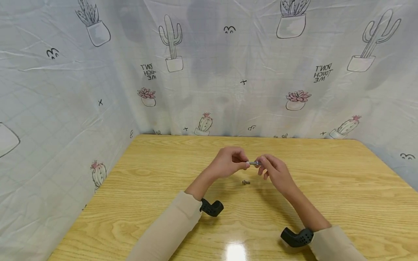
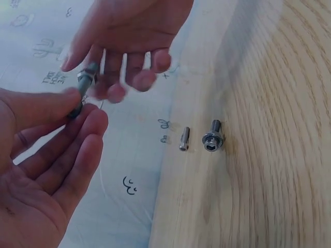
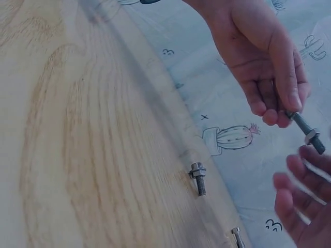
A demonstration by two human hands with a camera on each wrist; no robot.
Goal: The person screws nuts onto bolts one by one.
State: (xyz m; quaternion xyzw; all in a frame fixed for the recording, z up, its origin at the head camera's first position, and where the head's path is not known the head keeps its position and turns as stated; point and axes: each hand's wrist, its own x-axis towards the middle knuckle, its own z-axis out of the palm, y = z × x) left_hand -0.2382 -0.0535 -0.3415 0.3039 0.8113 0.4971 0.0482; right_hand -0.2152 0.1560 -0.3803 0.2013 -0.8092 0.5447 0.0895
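My left hand [image 1: 227, 162] pinches one end of a metal bolt [image 3: 304, 124] between thumb and fingertips. A hex nut [image 3: 312, 137] sits on the thread, close to the bolt's free end. My right hand [image 1: 276, 173] is at that free end, its fingers [image 2: 115, 93] spread and loosely bent beside the nut. In the left wrist view its thumb stands apart from the nut; finger contact there is blurred. Below the hands, another bolt [image 1: 246, 182] with a nut or washer on it lies on the table. A slimmer bolt [image 2: 184, 139] lies beside it in the left wrist view.
The wood-grain table [image 1: 156, 174] runs back to a hanging cloth [image 1: 209, 79] printed with cactus drawings, which also covers the sides. Black curved mounts [image 1: 211, 208] are worn at both wrists, near the beige sleeves [image 1: 169, 228].
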